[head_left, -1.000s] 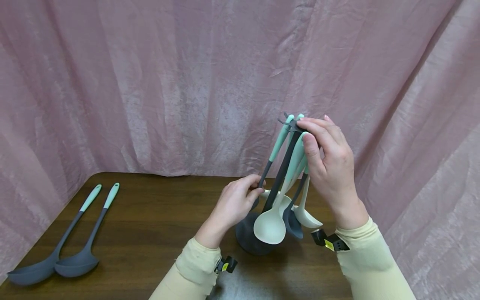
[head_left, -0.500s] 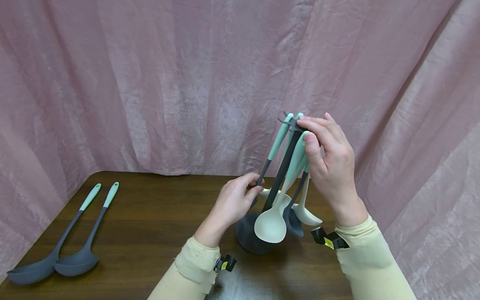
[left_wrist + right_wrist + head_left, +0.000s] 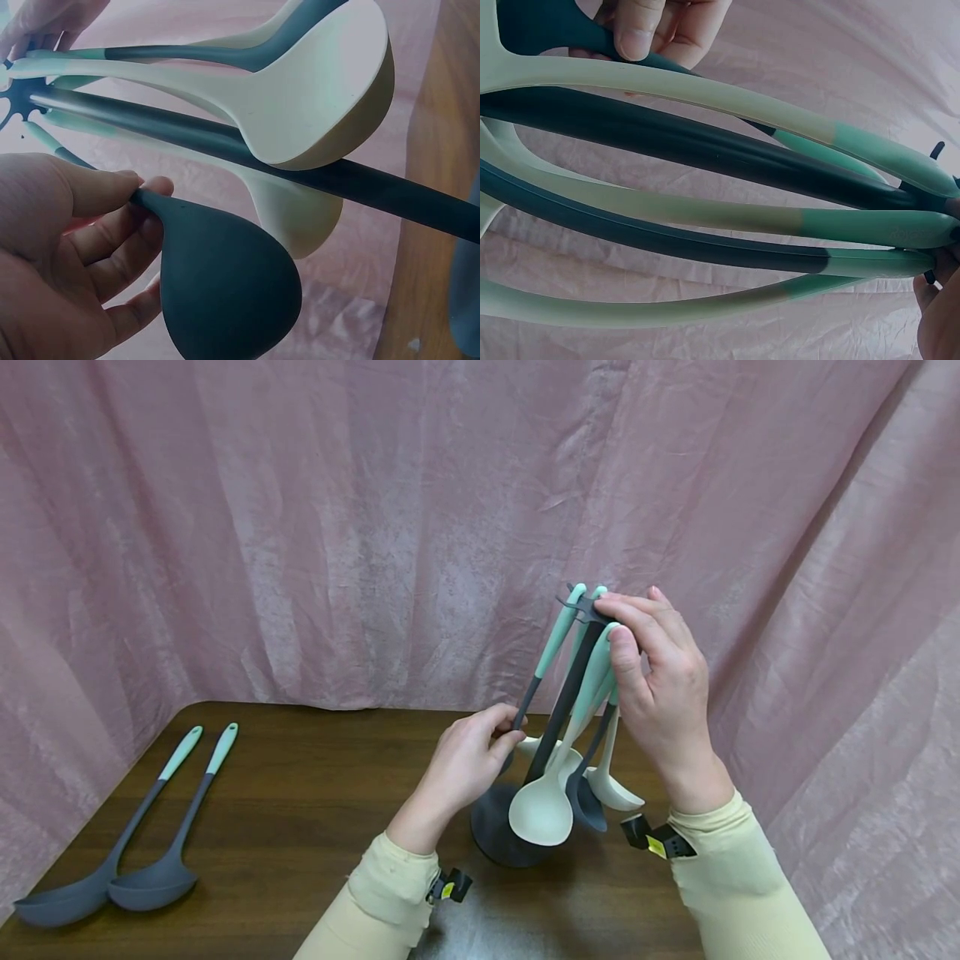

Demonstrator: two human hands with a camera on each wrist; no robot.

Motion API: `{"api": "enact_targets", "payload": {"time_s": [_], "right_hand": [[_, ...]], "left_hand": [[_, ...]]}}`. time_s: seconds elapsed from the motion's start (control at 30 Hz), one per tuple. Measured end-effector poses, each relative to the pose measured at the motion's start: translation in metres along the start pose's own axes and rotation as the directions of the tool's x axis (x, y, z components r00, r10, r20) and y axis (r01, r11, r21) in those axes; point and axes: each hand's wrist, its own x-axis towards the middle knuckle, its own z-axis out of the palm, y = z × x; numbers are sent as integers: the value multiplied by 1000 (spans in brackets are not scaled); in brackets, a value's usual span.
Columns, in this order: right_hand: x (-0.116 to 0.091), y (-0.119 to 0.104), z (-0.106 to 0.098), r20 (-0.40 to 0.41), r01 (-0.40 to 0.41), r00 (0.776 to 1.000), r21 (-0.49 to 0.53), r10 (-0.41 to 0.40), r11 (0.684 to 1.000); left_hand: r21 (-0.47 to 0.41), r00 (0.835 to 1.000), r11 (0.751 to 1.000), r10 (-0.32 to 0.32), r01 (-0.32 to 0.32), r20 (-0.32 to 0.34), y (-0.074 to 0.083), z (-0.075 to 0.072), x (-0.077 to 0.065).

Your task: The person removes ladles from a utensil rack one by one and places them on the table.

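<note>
A dark grey utensil stand (image 3: 561, 714) with a round base (image 3: 497, 827) and hooks on top carries several ladles with mint handles. My left hand (image 3: 468, 756) pinches the neck of a dark grey ladle (image 3: 232, 277) at the stand's left side, thumb against fingers. Its mint handle end (image 3: 577, 592) is up at the hooks. My right hand (image 3: 663, 693) holds the top of the stand, its fingers over the hooks and the thumb against the handle end of a cream ladle (image 3: 540, 814). Another dark ladle (image 3: 587, 806) hangs to the right, beside a second cream ladle (image 3: 615, 789).
Two dark grey ladles (image 3: 153, 889) with mint handles lie side by side on the left of the wooden table (image 3: 315, 810). A pink curtain (image 3: 360, 543) hangs behind the table and along its right side.
My left hand has lifted the dark grey ladle slightly, and its handle end sits a little higher at the hooks. The right hand has stayed almost still at the top of the stand.
</note>
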Motion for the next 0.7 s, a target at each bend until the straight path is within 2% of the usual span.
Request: {"api": "enact_targets", "payload": {"time_s": [0.7], "right_hand": [[-1,-3,0,-3,-7,1000,-13,7,1000]], "left_hand": [[2,999,1000,9,-9,-35,0,-5,-2]]}}
